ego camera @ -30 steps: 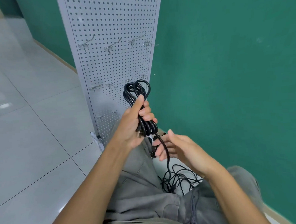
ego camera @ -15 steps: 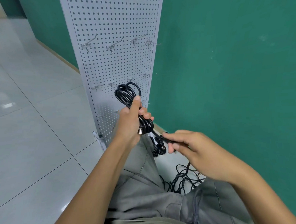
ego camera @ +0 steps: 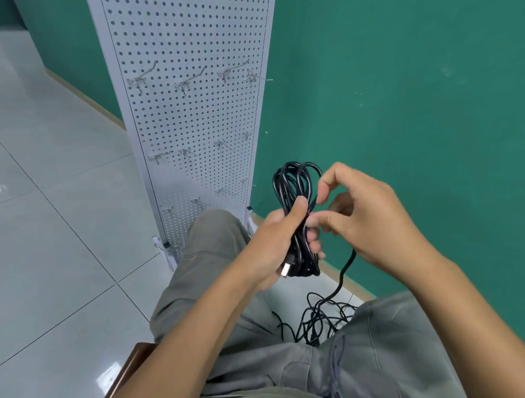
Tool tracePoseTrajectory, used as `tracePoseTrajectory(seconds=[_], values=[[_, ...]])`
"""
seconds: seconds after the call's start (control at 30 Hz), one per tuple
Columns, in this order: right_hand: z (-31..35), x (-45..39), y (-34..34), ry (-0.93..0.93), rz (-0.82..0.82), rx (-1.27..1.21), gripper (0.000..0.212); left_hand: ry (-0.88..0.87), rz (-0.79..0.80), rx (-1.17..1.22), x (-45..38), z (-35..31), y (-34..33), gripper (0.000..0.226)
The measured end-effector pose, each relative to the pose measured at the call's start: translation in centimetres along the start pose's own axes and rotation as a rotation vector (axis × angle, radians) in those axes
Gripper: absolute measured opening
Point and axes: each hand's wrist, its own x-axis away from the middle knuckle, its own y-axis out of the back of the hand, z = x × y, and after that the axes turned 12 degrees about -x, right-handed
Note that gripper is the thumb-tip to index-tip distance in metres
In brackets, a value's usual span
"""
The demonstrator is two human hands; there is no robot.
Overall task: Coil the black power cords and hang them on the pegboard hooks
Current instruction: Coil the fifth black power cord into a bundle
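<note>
The loose cord pile (ego camera: 317, 320) on the floor lay half hidden between the knees at 6 o'clock. The left hand (ego camera: 270, 247) gripped the coiled cord (ego camera: 296, 197); the right hand (ego camera: 369, 220) pinched a strand beside it. Beyond, at 11 o'clock, stood the pegboard (ego camera: 189, 111), its hooks (ego camera: 185, 82) bare.

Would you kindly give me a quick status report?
Left hand grips coiled cord. Right hand pinches loose strand. Hooks bare. Nothing blocking.

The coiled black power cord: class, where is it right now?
In the head view, the coiled black power cord sits centre-right, gripped by the left hand, just right of the white perforated pegboard.
</note>
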Motion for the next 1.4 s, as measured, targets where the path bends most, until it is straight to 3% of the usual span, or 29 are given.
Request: tracePoseTrajectory(seconds=[0.1, 0.2, 0.43, 0.53, 0.73, 0.8, 0.97, 1.17, 1.27, 1.4], values=[[-0.9, -0.2, 0.6, -0.05, -0.063, 0.054, 0.049, 0.034, 0.122, 0.04, 0.4, 0.1, -0.1, 0.036], [-1.4, 0.1, 1.1, -0.126, -0.079, -0.136, 0.056, 0.042, 0.229, 0.059, 0.4, 0.5, 0.3, 0.037], [-3.7, 1.7, -0.1, -0.12, -0.238, -0.513, 0.049, 0.041, 0.39, 0.218, 0.2, 1.3, 0.5, 0.027], [-5.1, 2.8, -0.8, -0.144, -0.289, -0.677, 0.026, 0.033, 0.391, 0.247, 0.2, 0.9, 0.6, 0.024], [-8.2, 5.1, -0.8, -0.233, -0.1, -0.527, 0.023, 0.004, 0.367, 0.204, -0.1, 0.6, 1.9, 0.023], [-8.2, 5.2, -0.5, -0.22, -0.14, -0.548, 0.021, 0.014, 0.346, 0.173, -0.1, 0.5, 1.9, 0.022], [-5.3, 4.3, -0.3, -0.186, -0.275, -0.871, 0.029, -0.021, 0.263, -0.073, 0.0, 0.5, 1.3, 0.031], [-2.8, 1.8, -0.1, -0.161, -0.34, -0.526, 0.033, 0.015, 0.282, -0.187, -0.1, 1.6, -0.7, 0.025], [-2.2, 1.2, -0.5, -0.196, -0.339, -0.487, 0.028, -0.011, 0.253, -0.317, -0.1, 1.6, -0.6, 0.022], [-1.9, 1.0, -1.5, -0.18, -0.469, -0.428, 0.029, -0.113, 0.151, -0.58, -0.5, 1.5, 0.0, 0.038]])
